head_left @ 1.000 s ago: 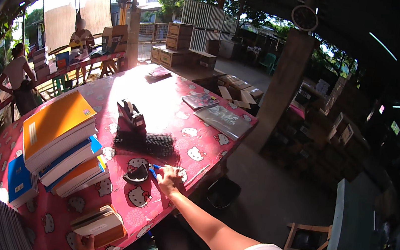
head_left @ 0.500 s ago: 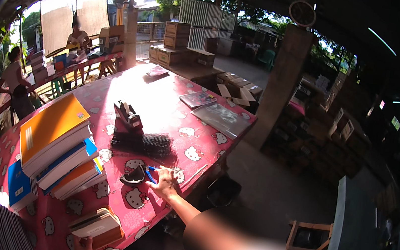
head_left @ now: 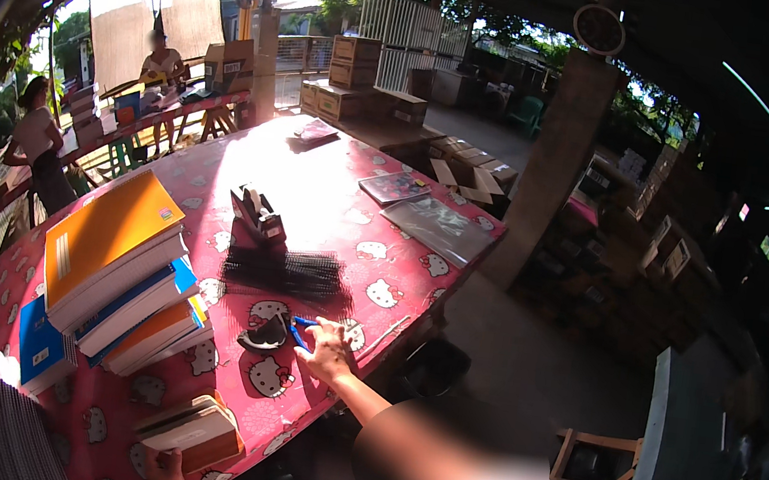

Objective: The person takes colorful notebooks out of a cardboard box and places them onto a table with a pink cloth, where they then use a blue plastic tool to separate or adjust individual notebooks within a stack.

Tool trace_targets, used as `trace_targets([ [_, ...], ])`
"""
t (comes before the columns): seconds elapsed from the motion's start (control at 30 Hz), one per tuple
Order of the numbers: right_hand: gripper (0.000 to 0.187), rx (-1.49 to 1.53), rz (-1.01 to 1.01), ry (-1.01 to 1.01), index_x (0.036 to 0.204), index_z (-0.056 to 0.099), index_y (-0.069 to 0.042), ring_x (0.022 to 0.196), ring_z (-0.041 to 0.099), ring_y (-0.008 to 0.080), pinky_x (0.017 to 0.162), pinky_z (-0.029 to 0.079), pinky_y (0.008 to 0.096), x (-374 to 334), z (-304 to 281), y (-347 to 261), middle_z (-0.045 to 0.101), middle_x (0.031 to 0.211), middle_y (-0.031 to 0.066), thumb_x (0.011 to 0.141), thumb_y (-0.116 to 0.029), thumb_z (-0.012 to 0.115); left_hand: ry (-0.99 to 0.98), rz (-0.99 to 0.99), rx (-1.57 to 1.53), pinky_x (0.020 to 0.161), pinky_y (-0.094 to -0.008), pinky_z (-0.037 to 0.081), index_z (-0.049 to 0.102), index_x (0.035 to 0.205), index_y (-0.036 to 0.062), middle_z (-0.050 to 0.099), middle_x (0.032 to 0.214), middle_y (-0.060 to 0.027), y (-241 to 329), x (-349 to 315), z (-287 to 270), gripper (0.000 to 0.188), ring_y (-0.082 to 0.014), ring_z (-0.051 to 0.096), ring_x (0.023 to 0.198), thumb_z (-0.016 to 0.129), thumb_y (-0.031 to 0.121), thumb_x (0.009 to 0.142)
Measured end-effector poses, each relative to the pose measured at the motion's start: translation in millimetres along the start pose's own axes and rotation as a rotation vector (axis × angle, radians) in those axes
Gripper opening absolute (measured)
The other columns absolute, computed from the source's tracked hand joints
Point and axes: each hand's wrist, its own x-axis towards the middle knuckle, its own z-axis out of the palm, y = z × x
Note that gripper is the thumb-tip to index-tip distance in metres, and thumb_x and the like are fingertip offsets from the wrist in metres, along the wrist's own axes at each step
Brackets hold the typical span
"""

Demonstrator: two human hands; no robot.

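Note:
Near the right edge of the pink table, my right hand [head_left: 328, 352] has its fingers curved around the blue handles of a small hand tool, which looks like pliers [head_left: 300, 331]. Just left of it lies a dark curved object [head_left: 265, 333], its kind unclear. My left hand [head_left: 167, 474], partly cut off by the lower edge, grips the near side of a small stack of notebooks [head_left: 198, 430] with pale and brown covers. Beyond the pliers lie black binding coils [head_left: 284, 274], with a black tape dispenser [head_left: 258, 217] behind them.
A tall pile of orange and blue books [head_left: 114, 250] stands at the left. Clear plastic sheets [head_left: 439, 228] lie at the table's far right. A black bin [head_left: 436, 366] sits beside the table. Cardboard boxes [head_left: 349, 101] and a pillar [head_left: 558, 156] stand beyond; two people work at the far left.
The whole view has shifted slightly, so things appear a little farther right. Both hands keep nearly the same places, at the pliers and the notebooks.

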Motion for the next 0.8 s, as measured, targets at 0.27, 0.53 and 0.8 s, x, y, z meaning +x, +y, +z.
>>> trace_targets([
  [0.27, 0.046, 0.016, -0.036, 0.075, 0.101, 0.059, -0.005, 0.115, 0.038, 0.0350, 0.096, 0.033, 0.0423, 16, 11, 6, 0.044, 0.125, 0.0161, 0.065, -0.028, 0.074, 0.115, 0.045, 0.024, 0.062, -0.0314, 0.038, 0.055, 0.090, 0.0022, 0.054, 0.074, -0.0052, 25, 10, 10, 0.032, -0.0170, 0.048, 0.067, 0.071, 0.024, 0.072],
  [0.53, 0.032, 0.226, -0.265, 0.342, 0.101, 0.058, -0.006, 0.111, 0.041, 0.0291, 0.095, 0.032, 0.0426, 22, -3, -49, 0.053, 0.115, 0.0104, 0.071, -0.015, 0.064, 0.222, 0.191, 0.059, 0.065, -0.0390, 0.045, 0.057, 0.090, 0.0035, 0.062, 0.081, -0.0120, 29, 16, 3, 0.040, -0.0303, 0.059, 0.075, 0.077, 0.026, 0.063],
  [0.8, 0.024, 0.936, -0.350, 0.052, 0.105, 0.059, -0.006, 0.095, 0.055, 0.0145, 0.076, 0.045, 0.0286, 106, -62, -184, 0.060, 0.102, 0.0047, 0.086, -0.021, 0.057, 0.168, 0.217, 0.236, 0.067, -0.0395, 0.047, 0.058, 0.092, 0.0043, 0.062, 0.082, -0.0127, 38, 28, 32, 0.045, -0.0315, 0.060, 0.078, 0.079, 0.019, 0.055],
])
